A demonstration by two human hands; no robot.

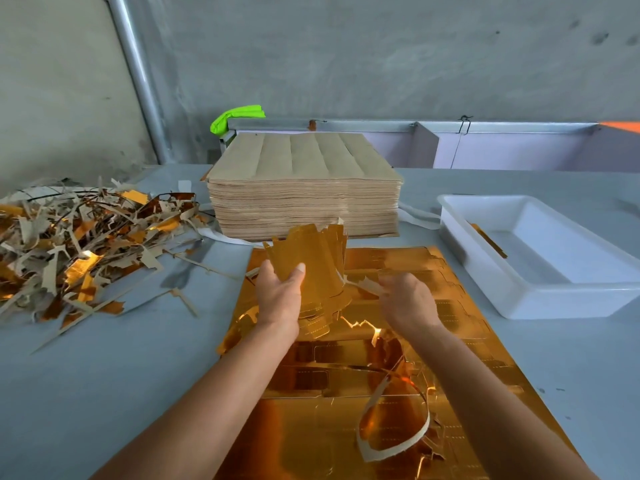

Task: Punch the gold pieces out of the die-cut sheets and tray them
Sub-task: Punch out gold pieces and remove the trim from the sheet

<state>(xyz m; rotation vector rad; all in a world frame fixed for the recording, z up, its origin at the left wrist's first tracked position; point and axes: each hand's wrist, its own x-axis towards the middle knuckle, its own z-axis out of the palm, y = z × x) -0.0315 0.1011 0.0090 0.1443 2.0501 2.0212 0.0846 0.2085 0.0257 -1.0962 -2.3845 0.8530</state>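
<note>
Scrap heap [79,244]: loose pile of brown and gold offcut strips on the grey table [104,375], far left of the gold sheet; some strips trail toward it
Green object [235,117]: bright green, behind the paper stack, up and left of the gold sheet; what it is cannot be told
Paper stack [304,188]: tall block of brown-backed sheets lying flat, just beyond the far edge of the gold sheet
Gold sheet [433,341]: shiny die-cut sheet flat on the table in front of the person, under both forearms; cut outlines show on its surface; its middle is torn open with ragged edges
Left hand [280,292]: above the far left part of the gold sheet; fingers curled round a bundle of gold pieces [308,258], thumb pressed on its front face; the bundle stands roughly upright and fans out at the top, more pieces hanging below the palm
Right hand [408,299]: above the far right part of the gold sheet, level with the left hand and apart from it; fingers bent inward, pinching a thin pale scrap strip [367,285] that points toward the bundle; fingertips blurred
Curled offcut [391,427]: looped band, gold inside and pale outside, lying on the near part of the gold sheet between the forearms
White tray [540,289]: rectangular plastic tray on the table just right of the gold sheet; one thin gold strip [488,240] leans against its left inner wall
</note>
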